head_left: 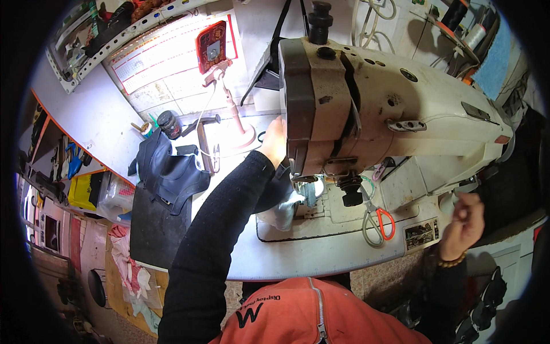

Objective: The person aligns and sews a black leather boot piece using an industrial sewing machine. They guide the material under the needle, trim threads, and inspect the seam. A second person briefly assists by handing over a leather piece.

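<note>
A large, worn cream sewing machine [366, 109] fills the middle and right of the view. My left hand [277, 141] reaches behind the left side of its head, which hides the fingers. Under that forearm, dark material [276, 192] lies beside the brightly lit needle area. My right hand [463, 226], with a beaded bracelet at the wrist, is raised at the right end of the table, its fingers curled. Whatever it may hold is hidden. Near it is a pale round part [448, 202]. Scissors [378, 225] with one orange handle lie on the machine bed.
A pink lamp [236, 129] stands behind my left arm. Black shaped pieces [172, 175] lie on the left, beside a dark jar [169, 124] and a hammer [200, 125]. Thread spools [473, 36] stand at the back right. A metal shelf [114, 49] overhangs the back left.
</note>
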`<state>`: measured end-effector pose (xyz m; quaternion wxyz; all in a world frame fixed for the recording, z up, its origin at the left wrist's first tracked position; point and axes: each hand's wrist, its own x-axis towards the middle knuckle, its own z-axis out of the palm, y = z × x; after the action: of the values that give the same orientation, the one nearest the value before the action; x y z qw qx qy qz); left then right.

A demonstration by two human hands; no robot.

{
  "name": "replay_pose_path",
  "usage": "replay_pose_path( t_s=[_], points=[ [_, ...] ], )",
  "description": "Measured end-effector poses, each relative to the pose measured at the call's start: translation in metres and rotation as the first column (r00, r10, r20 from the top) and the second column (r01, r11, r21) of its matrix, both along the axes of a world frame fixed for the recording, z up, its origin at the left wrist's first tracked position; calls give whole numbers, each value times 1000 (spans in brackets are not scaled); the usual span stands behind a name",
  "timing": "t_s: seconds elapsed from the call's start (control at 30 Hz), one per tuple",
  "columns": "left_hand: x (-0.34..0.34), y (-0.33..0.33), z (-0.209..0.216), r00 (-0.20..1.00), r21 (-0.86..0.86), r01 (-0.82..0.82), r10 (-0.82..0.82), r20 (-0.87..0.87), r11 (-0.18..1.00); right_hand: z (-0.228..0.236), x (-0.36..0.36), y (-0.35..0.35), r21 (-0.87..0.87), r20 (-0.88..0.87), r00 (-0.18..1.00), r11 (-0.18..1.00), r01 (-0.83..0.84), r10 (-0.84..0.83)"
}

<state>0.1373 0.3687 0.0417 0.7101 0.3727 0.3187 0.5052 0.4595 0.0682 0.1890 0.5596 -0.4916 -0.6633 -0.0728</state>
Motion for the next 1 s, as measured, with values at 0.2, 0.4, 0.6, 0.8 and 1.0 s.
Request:
replay_pose_path(
  t_s=[0.2, 0.4, 0.6, 0.8, 1.0],
  points=[
    [0, 4, 0, 879, 67, -125, 142, -456, 990, 47, 112, 18, 192, 125, 924, 923, 335, -361],
    [-26, -15, 16, 992, -205, 54, -77, -103, 977, 123, 305, 76, 113, 397, 532, 615, 781, -748],
    [-34, -66, 42, 989, -358, -107, 63, -132, 928, 146, 388, 139, -375, 344, 828, 744, 553, -442],
    [-19, -55, 20, 897, 5, -174, 160, -412, 985, 112, 371, 123, -64, 405, 716, 764, 642, -568],
    [-19, -62, 24, 844, 81, -173, 190, -501, 982, 65, 376, 104, 147, 334, 614, 684, 715, -715]
  ],
)
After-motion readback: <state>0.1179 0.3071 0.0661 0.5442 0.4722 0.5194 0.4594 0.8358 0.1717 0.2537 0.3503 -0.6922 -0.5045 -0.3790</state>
